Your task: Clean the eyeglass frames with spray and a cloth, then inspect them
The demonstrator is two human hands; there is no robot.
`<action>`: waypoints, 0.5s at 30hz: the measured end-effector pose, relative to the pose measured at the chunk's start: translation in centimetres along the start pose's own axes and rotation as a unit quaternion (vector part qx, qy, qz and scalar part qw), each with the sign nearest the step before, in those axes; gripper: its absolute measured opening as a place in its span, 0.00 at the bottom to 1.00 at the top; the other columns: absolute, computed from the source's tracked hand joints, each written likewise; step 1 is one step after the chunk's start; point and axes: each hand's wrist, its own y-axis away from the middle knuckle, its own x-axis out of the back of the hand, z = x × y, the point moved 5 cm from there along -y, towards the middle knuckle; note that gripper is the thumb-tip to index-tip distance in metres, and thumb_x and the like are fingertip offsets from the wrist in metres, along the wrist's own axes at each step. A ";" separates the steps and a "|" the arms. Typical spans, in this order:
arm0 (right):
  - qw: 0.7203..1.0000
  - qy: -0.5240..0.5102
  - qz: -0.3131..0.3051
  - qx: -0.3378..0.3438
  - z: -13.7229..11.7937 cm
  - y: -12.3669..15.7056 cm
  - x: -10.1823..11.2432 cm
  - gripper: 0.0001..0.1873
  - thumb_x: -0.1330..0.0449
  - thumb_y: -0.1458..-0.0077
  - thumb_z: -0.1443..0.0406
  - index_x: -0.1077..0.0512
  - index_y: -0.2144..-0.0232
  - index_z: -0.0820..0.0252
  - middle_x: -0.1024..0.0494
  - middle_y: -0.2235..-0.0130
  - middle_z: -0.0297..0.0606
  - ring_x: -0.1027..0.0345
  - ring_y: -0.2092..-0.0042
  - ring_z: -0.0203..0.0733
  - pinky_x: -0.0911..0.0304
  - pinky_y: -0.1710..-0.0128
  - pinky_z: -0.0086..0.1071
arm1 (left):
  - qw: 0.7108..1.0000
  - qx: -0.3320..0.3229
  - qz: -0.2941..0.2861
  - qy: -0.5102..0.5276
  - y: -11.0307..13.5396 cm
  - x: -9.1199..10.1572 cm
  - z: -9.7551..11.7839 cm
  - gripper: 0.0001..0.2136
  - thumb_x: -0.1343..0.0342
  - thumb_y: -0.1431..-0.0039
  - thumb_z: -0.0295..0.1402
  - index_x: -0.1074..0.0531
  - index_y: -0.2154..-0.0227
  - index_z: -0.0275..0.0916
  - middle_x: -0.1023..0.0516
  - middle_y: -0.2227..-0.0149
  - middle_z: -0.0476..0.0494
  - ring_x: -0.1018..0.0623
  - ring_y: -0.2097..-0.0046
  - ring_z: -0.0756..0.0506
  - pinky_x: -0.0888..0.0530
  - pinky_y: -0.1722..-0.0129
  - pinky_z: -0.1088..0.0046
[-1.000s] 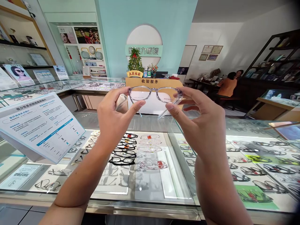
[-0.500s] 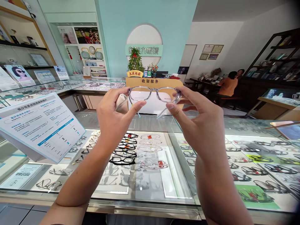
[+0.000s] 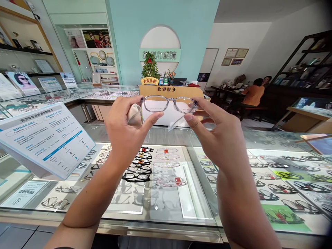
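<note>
I hold up a pair of clear-framed glasses (image 3: 169, 103) at chest height, over the glass display counter (image 3: 166, 138). My left hand (image 3: 124, 129) pinches the left end of the frame, with a beige cleaning cloth (image 3: 135, 116) tucked in its fingers. My right hand (image 3: 219, 136) pinches the right end, thumb below and fingers behind. The clear temples hang down between my hands.
Under the counter glass lie several rows of frames (image 3: 138, 166). A tilted information board (image 3: 45, 136) stands at the left. Beyond is a wooden cashier desk (image 3: 171, 91) with a potted plant (image 3: 149, 71). A person in orange (image 3: 252, 95) sits at the far right, near dark shelving.
The glasses and both hands have shifted slightly left and up. The temples have swung a little left. Grips are unchanged.
</note>
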 end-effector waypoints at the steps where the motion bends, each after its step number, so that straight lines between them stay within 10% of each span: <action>1: 1.000 -0.001 -0.002 0.000 0.0 0.0 0.0 0.24 0.34 0.29 0.52 0.20 0.36 0.50 0.13 0.41 0.47 0.15 0.48 0.57 0.17 0.55 0.49 | 1.000 0.002 -0.004 0.004 0.0 0.0 0.0 0.18 0.24 0.40 0.48 0.19 0.50 0.55 0.15 0.53 0.43 0.17 0.43 0.34 0.17 0.49 0.48; 15: 1.000 0.009 -0.012 0.003 0.1 -0.1 -0.1 0.25 0.36 0.28 0.50 0.19 0.36 0.51 0.13 0.41 0.48 0.15 0.47 0.57 0.17 0.54 0.49 | 1.000 -0.008 0.004 -0.013 -0.1 0.1 0.3 0.18 0.23 0.40 0.51 0.19 0.53 0.52 0.15 0.53 0.43 0.16 0.46 0.35 0.18 0.44 0.46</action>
